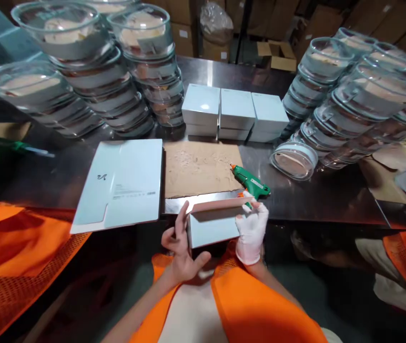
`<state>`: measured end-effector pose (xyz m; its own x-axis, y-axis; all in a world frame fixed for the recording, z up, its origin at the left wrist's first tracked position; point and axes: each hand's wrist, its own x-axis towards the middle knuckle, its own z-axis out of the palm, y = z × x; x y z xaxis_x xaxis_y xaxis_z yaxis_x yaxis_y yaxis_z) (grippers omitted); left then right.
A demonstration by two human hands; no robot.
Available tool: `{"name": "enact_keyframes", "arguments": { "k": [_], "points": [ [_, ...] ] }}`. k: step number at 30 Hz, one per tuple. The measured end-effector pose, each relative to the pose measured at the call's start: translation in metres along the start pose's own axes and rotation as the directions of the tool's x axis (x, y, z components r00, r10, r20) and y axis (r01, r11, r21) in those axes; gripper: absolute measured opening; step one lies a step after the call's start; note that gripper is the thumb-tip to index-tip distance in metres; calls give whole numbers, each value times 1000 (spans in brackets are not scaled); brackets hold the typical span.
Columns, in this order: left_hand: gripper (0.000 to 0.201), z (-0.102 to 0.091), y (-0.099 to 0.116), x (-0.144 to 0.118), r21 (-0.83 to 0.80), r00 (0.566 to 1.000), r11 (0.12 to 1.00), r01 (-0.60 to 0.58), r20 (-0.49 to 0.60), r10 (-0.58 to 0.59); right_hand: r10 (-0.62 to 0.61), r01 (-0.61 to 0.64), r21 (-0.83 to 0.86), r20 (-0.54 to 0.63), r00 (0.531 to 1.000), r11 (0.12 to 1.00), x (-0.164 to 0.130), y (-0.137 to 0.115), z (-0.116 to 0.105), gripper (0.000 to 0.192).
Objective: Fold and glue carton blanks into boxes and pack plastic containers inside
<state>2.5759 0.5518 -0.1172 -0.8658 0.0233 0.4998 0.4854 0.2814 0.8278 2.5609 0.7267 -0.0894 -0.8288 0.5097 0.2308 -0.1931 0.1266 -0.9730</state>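
A small white cardboard box with a raised brown-sided flap is held at the table's front edge. My right hand, in a white glove with bare fingertips, grips its right end and the flap's corner. At the box's left end is my bare left hand, fingers spread and thumb apart; whether the palm presses the box, I cannot tell. Just beyond my right hand lies a green glue gun, its orange tip over a cardboard sheet marked with glue residue. Left of that sheet rests a flat white carton blank.
White boxes stand in a stacked row at the back. Tall stacks of clear round containers rise on the left, with more container stacks on the right. Another green glue gun lies far left. Orange-vested people sit on both sides.
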Motion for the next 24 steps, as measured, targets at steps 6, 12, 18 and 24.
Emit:
{"name": "enact_keyframes", "arguments": {
  "k": [6,12,18,24],
  "points": [
    [32,-34,-2,21,105,985,984,-143,111,131,72,-47,-231,103,992,972,26,-4,-43,39],
    [26,-38,-9,27,94,996,993,-66,-50,71,397,-236,-855,-38,917,462,87,4,-68,47],
    [26,-25,-9,34,30,992,1000,11,-127,-7,553,-500,-428,1,833,753,103,19,-52,24],
    [29,-14,-3,47,82,977,977,199,-89,-192,190,-233,-266,-177,966,935,71,20,-49,54]
  ]
}}
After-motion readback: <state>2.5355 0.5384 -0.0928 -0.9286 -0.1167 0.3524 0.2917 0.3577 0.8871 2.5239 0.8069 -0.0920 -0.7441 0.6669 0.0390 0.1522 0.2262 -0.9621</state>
